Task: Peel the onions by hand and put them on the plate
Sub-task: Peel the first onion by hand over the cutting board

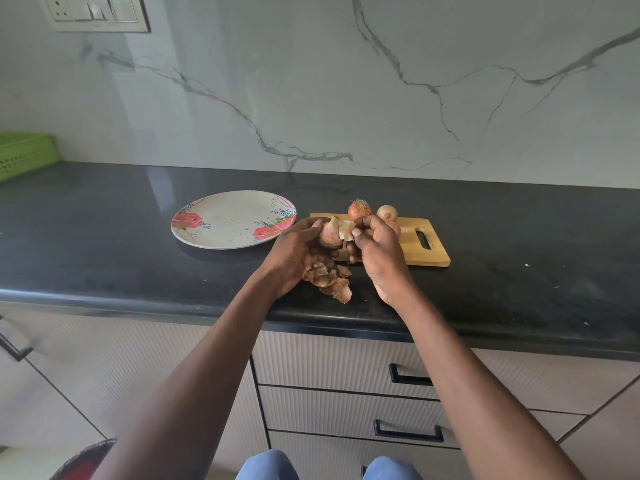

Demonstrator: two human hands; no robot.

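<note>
At frame centre the left hand cups an onion, fingers curled round its lower side, its pointed tip aimed up and slightly away. The right hand sits just beside it on the right, thumb and fingertips pinching a flap of dry skin that stands off the onion's right flank. The pull, I judge, has to run rightward and down along the onion's axis, away from the holding hand.

Below the hands a heap of peels lies on the dark counter. Just behind the right hand, two unpeeled onions stand on the board's far edge; a third may hide behind the knuckles.

The plate lies left of centre, bare of onions, close beside the left hand, so that hand is nearer for the drop.
</note>
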